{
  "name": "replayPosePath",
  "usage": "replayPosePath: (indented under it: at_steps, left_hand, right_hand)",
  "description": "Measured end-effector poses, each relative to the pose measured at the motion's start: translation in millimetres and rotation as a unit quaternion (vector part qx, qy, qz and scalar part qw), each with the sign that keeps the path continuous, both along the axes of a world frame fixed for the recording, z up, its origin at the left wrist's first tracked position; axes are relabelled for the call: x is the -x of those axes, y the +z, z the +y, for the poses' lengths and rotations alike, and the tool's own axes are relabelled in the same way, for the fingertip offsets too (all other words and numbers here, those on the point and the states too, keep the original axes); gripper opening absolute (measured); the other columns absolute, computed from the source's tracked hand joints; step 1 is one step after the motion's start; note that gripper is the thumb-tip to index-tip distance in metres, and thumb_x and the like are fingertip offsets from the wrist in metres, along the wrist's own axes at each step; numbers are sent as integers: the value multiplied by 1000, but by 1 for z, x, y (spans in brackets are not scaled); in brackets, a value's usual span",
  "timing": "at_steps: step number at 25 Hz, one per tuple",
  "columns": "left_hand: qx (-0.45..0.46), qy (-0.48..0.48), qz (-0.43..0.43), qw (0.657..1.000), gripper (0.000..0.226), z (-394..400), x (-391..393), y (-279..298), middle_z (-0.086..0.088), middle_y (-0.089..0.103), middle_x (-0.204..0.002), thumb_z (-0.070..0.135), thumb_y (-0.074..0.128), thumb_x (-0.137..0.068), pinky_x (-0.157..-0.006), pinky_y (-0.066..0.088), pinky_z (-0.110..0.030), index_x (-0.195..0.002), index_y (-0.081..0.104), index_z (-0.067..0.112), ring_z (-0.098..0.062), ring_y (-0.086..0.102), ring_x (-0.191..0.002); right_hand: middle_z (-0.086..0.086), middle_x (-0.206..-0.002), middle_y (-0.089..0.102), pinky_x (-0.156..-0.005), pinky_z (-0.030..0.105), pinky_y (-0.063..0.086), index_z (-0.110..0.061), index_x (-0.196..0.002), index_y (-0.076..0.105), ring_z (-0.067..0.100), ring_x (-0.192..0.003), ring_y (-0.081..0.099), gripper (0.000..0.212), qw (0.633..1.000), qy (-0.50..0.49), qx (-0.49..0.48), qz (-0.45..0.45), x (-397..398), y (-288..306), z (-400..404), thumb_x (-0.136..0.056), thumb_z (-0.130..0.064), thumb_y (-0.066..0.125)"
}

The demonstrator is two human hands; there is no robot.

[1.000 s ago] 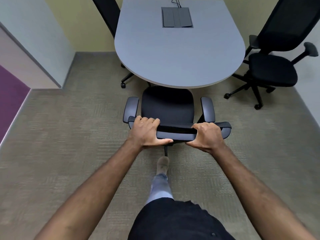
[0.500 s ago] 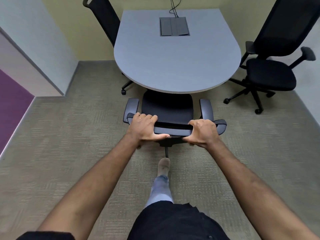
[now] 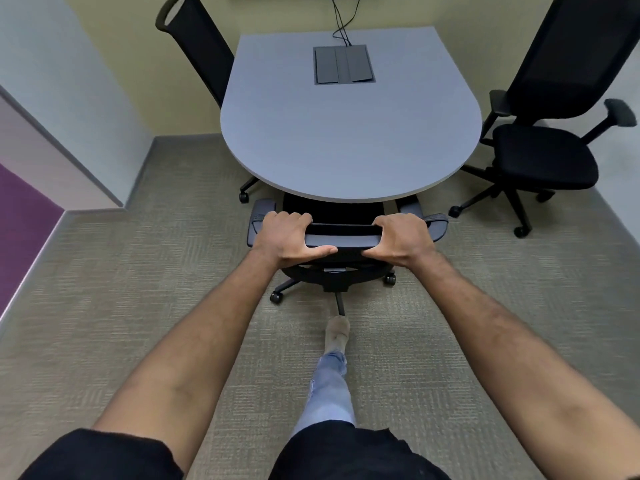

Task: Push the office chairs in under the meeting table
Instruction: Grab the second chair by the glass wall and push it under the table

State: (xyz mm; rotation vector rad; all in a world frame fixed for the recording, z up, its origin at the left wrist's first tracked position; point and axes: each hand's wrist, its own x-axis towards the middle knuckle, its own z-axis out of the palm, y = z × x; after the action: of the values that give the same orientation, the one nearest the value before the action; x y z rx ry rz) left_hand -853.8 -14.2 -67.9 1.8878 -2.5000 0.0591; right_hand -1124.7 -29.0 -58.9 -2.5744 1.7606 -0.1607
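Small meeting room. Beige-grey patterned carpet tile floor (image 3: 104,306) throughout. Pale yellow-green back wall (image 3: 121,46) ahead, meeting a pale blue-white left wall (image 3: 52,81) that juts into a corner with a grey skirting board (image 3: 138,171) along its base. Purple panel (image 3: 20,220) at far left edge. Lighting even and soft, source unseen.

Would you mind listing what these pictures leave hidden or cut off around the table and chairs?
Head view only:
- Near chair: its seat is hidden under the table.
- Left chair: seat and most of its base hidden behind the table.
- Right chair: top of its backrest cut off by the frame edge.
- Cables: their far ends run off the top edge.
- Left hand and right hand: fingertips curl out of sight over the backrest.
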Motion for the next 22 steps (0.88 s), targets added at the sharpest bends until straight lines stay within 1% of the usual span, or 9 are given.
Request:
replayPosePath:
  at_steps: [3, 6, 8, 10, 13, 15, 17, 19, 22]
  left_hand:
    - [14, -7, -3, 1000, 105, -30, -1, 2, 4, 70, -88, 108, 16, -70, -75, 43, -41, -103, 66, 22, -22, 65, -80]
    - [35, -16, 5, 999, 102, -58, -6, 1, 3, 73, -90, 106, 22, -71, -73, 43, -39, -104, 69, 22, -23, 68, -82]
    - [74, -37, 14, 996, 100, -76, -8, 0, 1, 76, -90, 105, 26, -74, -67, 40, -36, -104, 72, 21, -25, 70, -80]
    - [96, -50, 18, 994, 97, -91, -7, 1, 0, 77, -90, 103, 31, -77, -64, 39, -33, -103, 73, 19, -26, 72, -78]
    - [63, -31, -1, 998, 99, -111, -3, 2, 2, 76, -90, 104, 29, -76, -66, 49, -35, -102, 72, 19, -24, 70, -79]
    - [58, -26, -6, 998, 100, -121, -3, 2, 2, 75, -88, 105, 27, -75, -65, 51, -36, -101, 71, 19, -23, 69, -77]
    - [54, -26, -9, 998, 106, -124, -6, 2, 3, 75, -88, 107, 20, -74, -65, 53, -38, -103, 72, 19, -23, 70, -77]
    - [46, -26, -14, 999, 111, -124, -12, 2, 2, 75, -90, 107, 15, -72, -68, 54, -40, -107, 72, 19, -24, 70, -80]
    - [37, -25, -22, 999, 110, -126, -18, 6, 0, 76, -97, 106, 18, -73, -72, 55, -41, -113, 71, 18, -25, 71, -87]
  right_hand:
    - [-4, -87, 78, -80, 37, 57, -23, -109, 79, 23, -85, 73, 74, 1000, 1, 2, 0, 0, -2, -30, -67, -81, 57]
    - [-5, -91, 78, -86, 40, 59, -26, -108, 78, 23, -89, 73, 68, 1000, 7, 11, -1, -1, -5, -57, -71, -81, 64]
    - [-5, -92, 78, -83, 40, 59, -26, -106, 78, 22, -91, 73, 67, 1000, 9, 23, -5, 0, -7, -75, -71, -82, 65]
    - [-4, -87, 77, -79, 38, 56, -23, -103, 78, 23, -86, 72, 67, 999, 14, 33, -4, 1, -6, -92, -72, -81, 66]
    - [-3, -78, 73, -70, 36, 45, -20, -95, 76, 23, -76, 68, 66, 999, 27, 40, 13, 4, -4, -113, -73, -81, 66]
    - [-2, -76, 72, -68, 35, 40, -20, -94, 75, 24, -73, 67, 67, 998, 32, 47, 18, 5, -4, -121, -72, -82, 63]
    - [-1, -75, 72, -67, 35, 39, -20, -92, 75, 25, -72, 68, 68, 998, 35, 47, 22, 2, -5, -125, -69, -82, 57]
    - [-1, -75, 72, -67, 35, 37, -21, -90, 74, 26, -73, 67, 68, 998, 36, 40, 19, -5, -4, -124, -67, -81, 53]
    - [-2, -76, 72, -68, 35, 37, -21, -90, 74, 25, -74, 68, 66, 998, 38, 39, 19, -11, -3, -125, -69, -81, 57]
